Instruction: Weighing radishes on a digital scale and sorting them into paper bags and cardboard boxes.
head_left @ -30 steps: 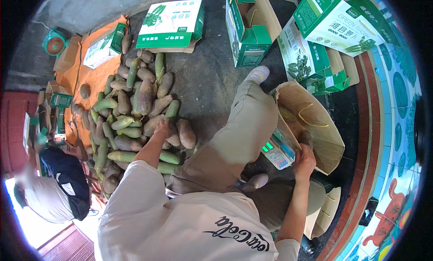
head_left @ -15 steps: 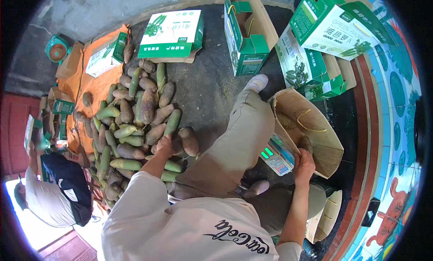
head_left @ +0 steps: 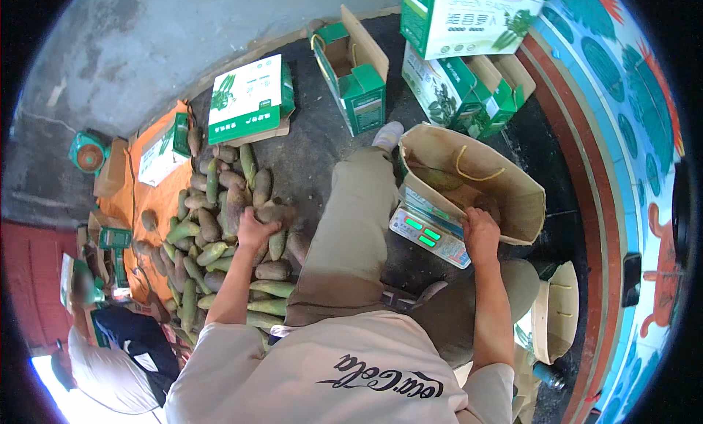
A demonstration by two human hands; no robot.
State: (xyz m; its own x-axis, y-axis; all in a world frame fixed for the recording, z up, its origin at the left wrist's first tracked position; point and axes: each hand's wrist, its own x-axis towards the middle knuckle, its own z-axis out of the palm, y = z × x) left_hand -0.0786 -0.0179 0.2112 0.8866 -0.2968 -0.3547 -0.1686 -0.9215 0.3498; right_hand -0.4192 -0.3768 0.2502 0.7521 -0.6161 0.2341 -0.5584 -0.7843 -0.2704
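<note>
My left hand (head_left: 254, 230) is closed around a brownish green stalk (head_left: 277, 213) at the right side of a pile of similar green and brown stalks (head_left: 212, 255) on the dark ground. My right hand (head_left: 481, 232) rests on the near rim of an open brown cardboard box (head_left: 512, 182) that stands on a small scale with green digits (head_left: 428, 233). A few stalks lie inside that box. My bent left leg in khaki trousers (head_left: 351, 226) lies between the pile and the scale.
Several green and white cartons (head_left: 249, 98) stand or lie around the back, one open (head_left: 359, 72). An orange sheet (head_left: 143, 197) lies under the pile's left side. Another person (head_left: 110, 351) crouches at lower left. A red and blue painted curb (head_left: 600, 168) runs along the right.
My left hand has moved up onto the pile and closed on a stalk. My right hand stays at the box rim. The view has shifted, so everything sits lower in the picture.
</note>
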